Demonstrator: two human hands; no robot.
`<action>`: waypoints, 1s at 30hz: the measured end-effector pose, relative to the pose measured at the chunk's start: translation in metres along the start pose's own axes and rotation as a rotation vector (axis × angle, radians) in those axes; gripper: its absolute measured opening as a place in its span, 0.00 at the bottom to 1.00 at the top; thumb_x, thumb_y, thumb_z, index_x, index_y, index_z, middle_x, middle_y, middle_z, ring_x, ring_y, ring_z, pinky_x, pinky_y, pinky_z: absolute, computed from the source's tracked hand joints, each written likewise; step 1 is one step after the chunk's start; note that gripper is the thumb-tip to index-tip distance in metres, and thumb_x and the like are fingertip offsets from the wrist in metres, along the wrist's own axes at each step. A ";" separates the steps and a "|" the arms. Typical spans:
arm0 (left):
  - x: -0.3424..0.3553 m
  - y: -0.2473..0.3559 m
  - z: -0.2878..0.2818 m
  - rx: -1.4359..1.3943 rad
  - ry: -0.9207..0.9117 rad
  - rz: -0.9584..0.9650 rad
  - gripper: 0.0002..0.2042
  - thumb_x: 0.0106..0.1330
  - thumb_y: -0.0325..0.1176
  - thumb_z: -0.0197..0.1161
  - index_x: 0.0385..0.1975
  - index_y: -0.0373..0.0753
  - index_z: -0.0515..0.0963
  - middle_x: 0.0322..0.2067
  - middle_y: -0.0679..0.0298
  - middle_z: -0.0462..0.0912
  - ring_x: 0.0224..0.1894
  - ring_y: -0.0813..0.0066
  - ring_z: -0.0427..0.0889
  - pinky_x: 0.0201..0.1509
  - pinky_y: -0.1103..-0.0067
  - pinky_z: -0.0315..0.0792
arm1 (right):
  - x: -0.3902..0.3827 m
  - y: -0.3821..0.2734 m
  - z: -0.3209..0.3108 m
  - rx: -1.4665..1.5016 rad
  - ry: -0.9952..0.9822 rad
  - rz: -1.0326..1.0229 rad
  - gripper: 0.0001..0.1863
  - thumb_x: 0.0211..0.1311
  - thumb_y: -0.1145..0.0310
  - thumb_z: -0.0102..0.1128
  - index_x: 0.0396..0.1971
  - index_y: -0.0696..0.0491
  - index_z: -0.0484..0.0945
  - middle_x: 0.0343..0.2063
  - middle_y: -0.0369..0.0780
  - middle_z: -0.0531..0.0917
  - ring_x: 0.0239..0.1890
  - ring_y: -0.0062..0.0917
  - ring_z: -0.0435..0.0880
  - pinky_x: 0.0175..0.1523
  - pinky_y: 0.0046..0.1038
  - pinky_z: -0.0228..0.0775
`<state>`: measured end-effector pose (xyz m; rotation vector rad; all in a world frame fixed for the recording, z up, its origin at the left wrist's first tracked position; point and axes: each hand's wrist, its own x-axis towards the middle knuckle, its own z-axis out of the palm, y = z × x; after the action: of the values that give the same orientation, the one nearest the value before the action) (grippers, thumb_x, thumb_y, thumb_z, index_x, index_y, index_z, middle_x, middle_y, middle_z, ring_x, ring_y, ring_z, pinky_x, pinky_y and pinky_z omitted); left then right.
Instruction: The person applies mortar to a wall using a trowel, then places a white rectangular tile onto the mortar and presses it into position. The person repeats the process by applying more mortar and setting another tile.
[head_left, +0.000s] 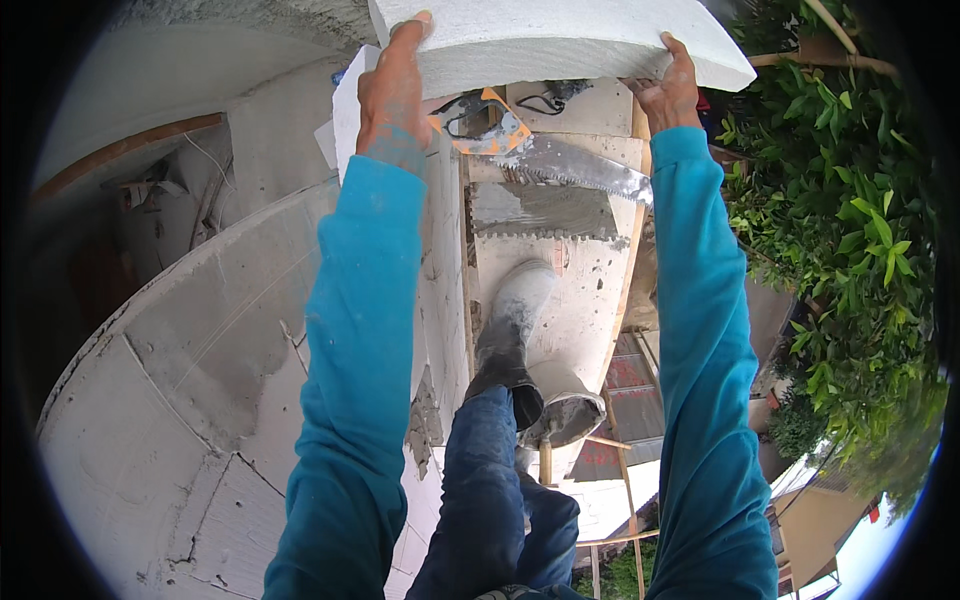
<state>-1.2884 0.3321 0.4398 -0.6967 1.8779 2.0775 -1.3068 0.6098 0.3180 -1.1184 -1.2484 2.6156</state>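
My left hand (392,95) and my right hand (668,90) grip opposite ends of a white lightweight block (555,35), held at the top of the view. Just below it, a handsaw with an orange handle (505,135) and toothed silver blade (590,172) lies on a narrow white board (520,275). A long toothed metal strip smeared with grey mortar (540,212) lies below the saw. Black tools (560,95), too small to make out, lie near the block. A white bucket with grey mortar and a handled tool (565,400) stands beside my boot (515,330).
A curved block wall (200,380) runs along my left, with an opening (150,220) beyond it. Leafy branches (820,220) fill the right side. Bamboo poles (630,500) and lower roofs (640,380) show below the narrow board I stand on.
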 end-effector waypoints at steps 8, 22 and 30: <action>-0.271 0.060 -0.026 0.174 0.132 -0.090 0.33 0.62 0.43 0.68 0.57 0.27 0.62 0.49 0.47 0.73 0.56 0.61 0.74 0.62 0.66 0.68 | -0.300 -0.012 -0.069 0.388 0.258 0.015 0.45 0.63 0.47 0.56 0.71 0.59 0.50 0.65 0.53 0.61 0.70 0.45 0.60 0.71 0.49 0.56; -0.617 0.101 -0.070 0.493 0.040 -0.338 0.39 0.54 0.47 0.75 0.52 0.19 0.62 0.44 0.41 0.76 0.44 0.57 0.81 0.52 0.67 0.75 | -0.684 -0.065 -0.194 0.442 0.429 0.111 0.36 0.61 0.52 0.60 0.65 0.56 0.63 0.59 0.45 0.73 0.62 0.41 0.72 0.66 0.47 0.64; -0.740 0.158 -0.191 0.715 0.290 0.530 0.24 0.60 0.30 0.71 0.56 0.33 0.73 0.47 0.52 0.80 0.46 0.66 0.80 0.43 0.75 0.78 | -0.888 -0.122 -0.278 0.301 0.636 -0.133 0.38 0.55 0.56 0.65 0.64 0.56 0.64 0.59 0.45 0.72 0.62 0.40 0.68 0.66 0.50 0.60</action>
<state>-0.7014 0.2174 0.9402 -0.3454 2.9772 1.3675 -0.5086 0.5935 0.8118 -1.5534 -0.7369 2.0001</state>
